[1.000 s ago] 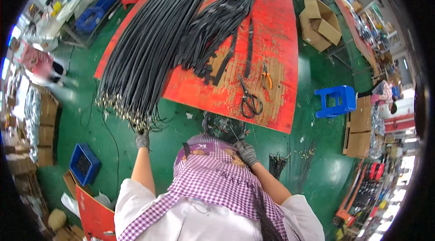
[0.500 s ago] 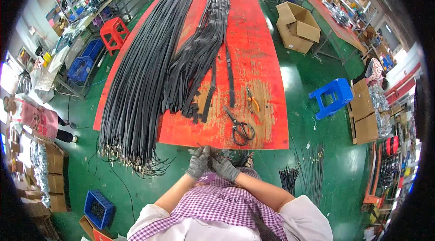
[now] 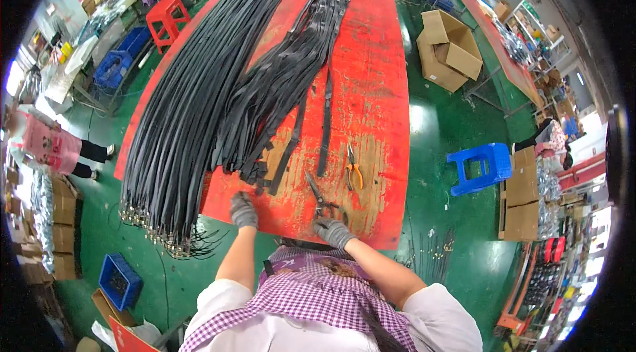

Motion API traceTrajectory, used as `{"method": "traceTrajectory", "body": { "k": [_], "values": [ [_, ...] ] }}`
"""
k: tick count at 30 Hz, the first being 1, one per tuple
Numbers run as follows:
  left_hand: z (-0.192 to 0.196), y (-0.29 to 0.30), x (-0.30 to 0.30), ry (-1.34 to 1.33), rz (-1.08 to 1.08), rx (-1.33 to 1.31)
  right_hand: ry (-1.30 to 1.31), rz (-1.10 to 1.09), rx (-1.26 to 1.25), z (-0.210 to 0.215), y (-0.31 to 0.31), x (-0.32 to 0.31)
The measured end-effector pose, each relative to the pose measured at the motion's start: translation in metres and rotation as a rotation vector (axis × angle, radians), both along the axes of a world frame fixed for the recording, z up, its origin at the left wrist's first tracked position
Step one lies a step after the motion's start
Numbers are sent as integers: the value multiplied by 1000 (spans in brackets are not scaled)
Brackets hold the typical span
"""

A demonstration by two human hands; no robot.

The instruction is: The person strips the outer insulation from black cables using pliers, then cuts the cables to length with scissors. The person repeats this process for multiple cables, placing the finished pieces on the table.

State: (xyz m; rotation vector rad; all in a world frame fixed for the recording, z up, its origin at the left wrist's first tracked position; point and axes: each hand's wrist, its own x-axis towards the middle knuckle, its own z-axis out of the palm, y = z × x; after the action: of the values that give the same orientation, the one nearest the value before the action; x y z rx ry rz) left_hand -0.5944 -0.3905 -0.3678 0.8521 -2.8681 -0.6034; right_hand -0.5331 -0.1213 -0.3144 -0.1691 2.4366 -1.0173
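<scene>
Both my hands wear grey gloves. My right hand [image 3: 334, 232] is at the table's front edge, its fingers closed on the handles of a pair of black-handled scissors [image 3: 315, 188]; the blades lie pointing away from me. My left hand [image 3: 244, 211] is over the front edge further left, below the cut ends of a bundle of flat black straps [image 3: 265, 97]. Its fingers look curled but are smeared, and anything in them is hidden. Right of the scissors lie pliers with orange handles [image 3: 354, 173].
A thick bundle of black cords with metal-tipped ends [image 3: 189, 100] hangs over the left front of the red table [image 3: 381, 120]. Around it stand a blue stool [image 3: 487, 166], a red stool [image 3: 165, 21], an open cardboard box [image 3: 450, 50] and a blue crate [image 3: 120, 280]. Another person [image 3: 50, 143] stands at the left.
My hands have parted from together at the table edge. The left moved left and forward over the table; the right reached the scissors. The view has shifted.
</scene>
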Motion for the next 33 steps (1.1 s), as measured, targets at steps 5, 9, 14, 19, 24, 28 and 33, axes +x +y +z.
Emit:
{"method": "traceTrajectory", "body": {
  "k": [5, 9, 14, 19, 24, 28, 33],
  "values": [
    [-19, -9, -19, 138, 154, -295, -173, -116, -33, 17, 40, -63],
    [-9, -1, -20, -155, -41, -426, -312, -312, -105, -10, 66, -105],
    [-17, -4, -24, -151, -47, -368, -112, -216, 124, -51, 57, -206],
    [-10, -5, -28, -200, -37, -389, 155, -375, 537, -10, 0, -280],
    [-8, -5, -30, -175, -2, -349, 15, -413, 509, -46, 1, -309],
    [-18, -10, -26, -173, 4, -422, 210, -516, 582, -43, 3, -296],
    [-5, -2, -31, -200, -12, -365, -68, -251, 577, -68, 36, -296]
  ]
}}
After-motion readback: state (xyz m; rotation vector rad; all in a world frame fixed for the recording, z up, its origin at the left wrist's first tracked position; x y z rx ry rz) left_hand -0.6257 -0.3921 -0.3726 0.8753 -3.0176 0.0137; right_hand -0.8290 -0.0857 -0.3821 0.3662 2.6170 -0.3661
